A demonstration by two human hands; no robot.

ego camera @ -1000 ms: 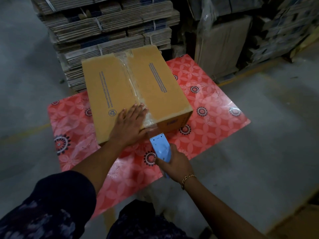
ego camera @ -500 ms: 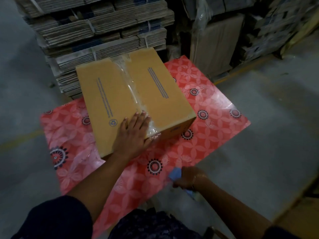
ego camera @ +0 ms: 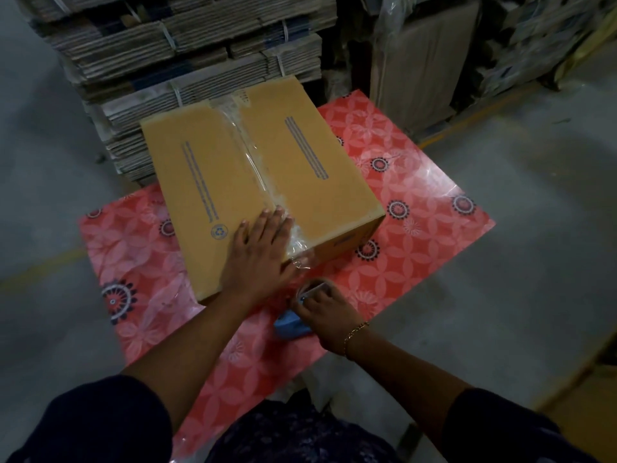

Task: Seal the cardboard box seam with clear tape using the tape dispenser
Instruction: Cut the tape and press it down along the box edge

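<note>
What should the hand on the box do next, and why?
Probably the left hand should rub the loose tape end down over the box edge. The tape already runs the whole seam, but its near end looks crinkled and lifted.

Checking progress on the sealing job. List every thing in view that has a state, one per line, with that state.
cardboard box: flaps closed, lying on the red patterned table cover.
clear tape: laid along the top seam, folded over the near edge.
tape dispenser: off the box, low over the cover, held.
left hand: flat, pressing the box top.
right hand: closed on the dispenser.
flattened cartons: bundled, strapped, stacked.
</note>
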